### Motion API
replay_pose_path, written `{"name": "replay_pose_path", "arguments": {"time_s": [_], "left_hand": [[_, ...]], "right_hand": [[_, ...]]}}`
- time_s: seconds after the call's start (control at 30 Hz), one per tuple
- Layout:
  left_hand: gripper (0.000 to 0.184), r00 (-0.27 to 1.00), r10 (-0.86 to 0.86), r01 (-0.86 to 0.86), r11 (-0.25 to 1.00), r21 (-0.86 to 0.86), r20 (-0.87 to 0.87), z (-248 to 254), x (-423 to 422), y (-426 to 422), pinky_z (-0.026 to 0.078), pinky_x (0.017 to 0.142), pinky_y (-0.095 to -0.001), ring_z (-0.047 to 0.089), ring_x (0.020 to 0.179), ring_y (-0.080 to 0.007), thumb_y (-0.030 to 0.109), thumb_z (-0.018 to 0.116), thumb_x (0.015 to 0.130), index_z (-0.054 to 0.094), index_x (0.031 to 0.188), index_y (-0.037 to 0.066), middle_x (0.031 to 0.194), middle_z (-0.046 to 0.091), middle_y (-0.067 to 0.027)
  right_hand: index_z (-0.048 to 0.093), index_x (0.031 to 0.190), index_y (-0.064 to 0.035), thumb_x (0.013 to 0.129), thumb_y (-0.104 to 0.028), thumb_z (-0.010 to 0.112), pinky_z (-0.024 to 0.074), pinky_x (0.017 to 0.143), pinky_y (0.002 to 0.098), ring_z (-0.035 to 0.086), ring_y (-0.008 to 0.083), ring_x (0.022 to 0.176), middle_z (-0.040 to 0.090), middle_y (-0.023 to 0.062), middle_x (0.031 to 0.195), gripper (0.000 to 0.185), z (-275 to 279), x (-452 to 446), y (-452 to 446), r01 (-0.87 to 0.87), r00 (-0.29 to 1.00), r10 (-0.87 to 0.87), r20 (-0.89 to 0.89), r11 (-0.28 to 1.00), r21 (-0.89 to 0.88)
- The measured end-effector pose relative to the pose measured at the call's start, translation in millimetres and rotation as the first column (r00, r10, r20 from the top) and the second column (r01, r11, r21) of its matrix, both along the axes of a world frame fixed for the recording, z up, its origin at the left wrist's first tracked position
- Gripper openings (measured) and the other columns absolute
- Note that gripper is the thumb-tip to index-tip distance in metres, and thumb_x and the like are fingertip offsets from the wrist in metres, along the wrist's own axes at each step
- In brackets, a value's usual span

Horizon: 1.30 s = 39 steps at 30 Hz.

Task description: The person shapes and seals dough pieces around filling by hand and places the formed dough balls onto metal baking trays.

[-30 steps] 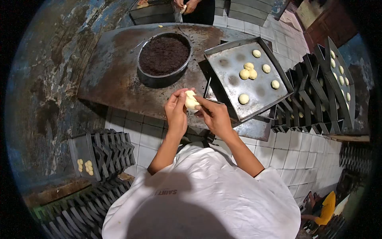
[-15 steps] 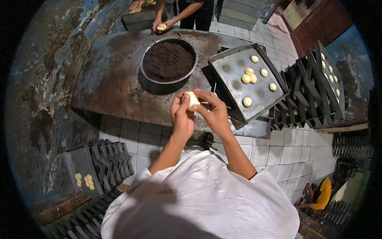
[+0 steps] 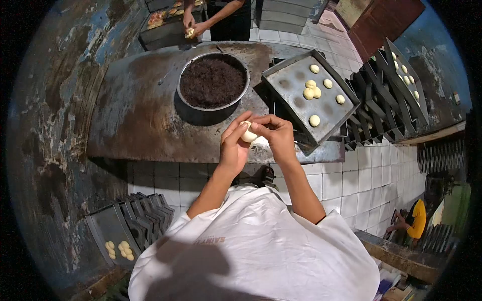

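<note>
A pale, rounded piece of dough (image 3: pixel 249 136) is held over the table's near edge. My left hand (image 3: pixel 233 146) cups it from the left with fingers curled around it. From the other side, my right hand (image 3: pixel 278 134) pinches its upper edge between thumb and fingers. Just beyond my hands stands a wide metal bowl (image 3: pixel 179 95) of dark brown crumbly filling (image 3: pixel 213 80). To the right, a metal baking tray (image 3: pixel 291 75) carries several dough balls (image 3: pixel 315 121), some clustered together. Whatever lies under my right hand is mostly hidden.
Across the worn metal table (image 3: pixel 133 110), a person's hands (image 3: pixel 193 27) work another dough piece beside finished breads (image 3: pixel 156 19). Stacked trays (image 3: pixel 379 100) stand at right; more trays with dough (image 3: pixel 123 220) sit low at left. A person in yellow (image 3: pixel 416 219) is at lower right.
My right fingers have shifted onto the dough's upper edge, and the dough looks rounder and more closed. The view has shifted slightly. Across the table, the other person's hands have moved back.
</note>
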<state>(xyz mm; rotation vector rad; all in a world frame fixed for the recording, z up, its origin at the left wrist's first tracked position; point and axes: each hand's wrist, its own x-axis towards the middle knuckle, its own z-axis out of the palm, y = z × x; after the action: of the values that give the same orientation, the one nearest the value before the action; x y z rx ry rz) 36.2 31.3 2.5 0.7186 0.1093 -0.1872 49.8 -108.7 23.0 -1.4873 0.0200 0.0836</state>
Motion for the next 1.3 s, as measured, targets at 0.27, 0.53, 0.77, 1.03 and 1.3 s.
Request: {"name": "replay_pose_path", "arguments": {"time_s": [0.27,0.53,0.77,1.03,1.3], "left_hand": [[0.026,0.991,0.098,-0.093,0.994,0.052,-0.095,-16,-3,2,0.053,0.088,-0.0272,0.066,0.102,-0.0135,0.02,0.054,0.106,0.066,0.12,0.001,0.116,0.068,-0.0091],[0.023,0.975,0.179,-0.194,0.975,0.11,0.135,-34,18,-40,0.044,0.104,-0.0334,0.059,0.12,-0.0191,0.019,0.056,0.106,0.067,0.108,0.0,0.128,0.065,-0.0139],[0.021,0.934,0.35,-0.316,0.903,0.29,-0.072,-60,55,-101,0.051,0.07,-0.0262,0.062,0.079,-0.0107,0.023,0.057,0.106,0.063,0.098,0.005,0.094,0.068,-0.0042],[0.04,0.975,0.222,-0.184,0.778,0.6,0.012,-44,61,-179,0.051,0.091,-0.0314,0.066,0.103,-0.0186,0.03,0.051,0.108,0.073,0.109,-0.003,0.114,0.073,-0.013],[0.045,0.938,-0.185,-0.112,0.64,0.76,0.294,-69,64,-201,0.031,0.117,-0.0397,0.046,0.141,-0.0299,0.025,0.055,0.104,0.058,0.141,0.0,0.15,0.052,-0.0174]], "right_hand": [[0.075,0.108,-0.0018,0.077,-0.002,0.08,0.0513,0.078,0.0286,0.065,0.0161,0.09,0.067,0.0064,0.1,0.031,-20,-17,13,0.183,0.914,0.021,0.404,0.869,-0.459],[0.075,0.095,0.003,0.083,-0.012,0.08,0.0529,0.078,0.032,0.068,0.0174,0.081,0.072,0.01,0.089,0.019,-16,18,-24,0.011,1.0,-0.011,-0.001,0.998,-0.068],[0.078,0.103,-0.0018,0.084,-0.009,0.076,0.0543,0.078,0.0333,0.07,0.0212,0.085,0.074,0.0131,0.095,0.02,-33,22,-61,0.118,0.977,-0.076,0.197,0.971,-0.21],[0.073,0.112,-0.0008,0.085,-0.016,0.079,0.0492,0.089,0.0299,0.063,0.0182,0.103,0.068,0.0117,0.115,0.031,-67,60,-160,0.06,0.998,-0.055,0.027,0.959,-0.276],[0.062,0.129,0.0029,0.092,-0.019,0.074,0.0521,0.091,0.0315,0.063,0.0159,0.11,0.068,0.0084,0.121,0.045,-87,98,-250,-0.564,0.63,0.681,-0.373,0.731,0.384]]}}
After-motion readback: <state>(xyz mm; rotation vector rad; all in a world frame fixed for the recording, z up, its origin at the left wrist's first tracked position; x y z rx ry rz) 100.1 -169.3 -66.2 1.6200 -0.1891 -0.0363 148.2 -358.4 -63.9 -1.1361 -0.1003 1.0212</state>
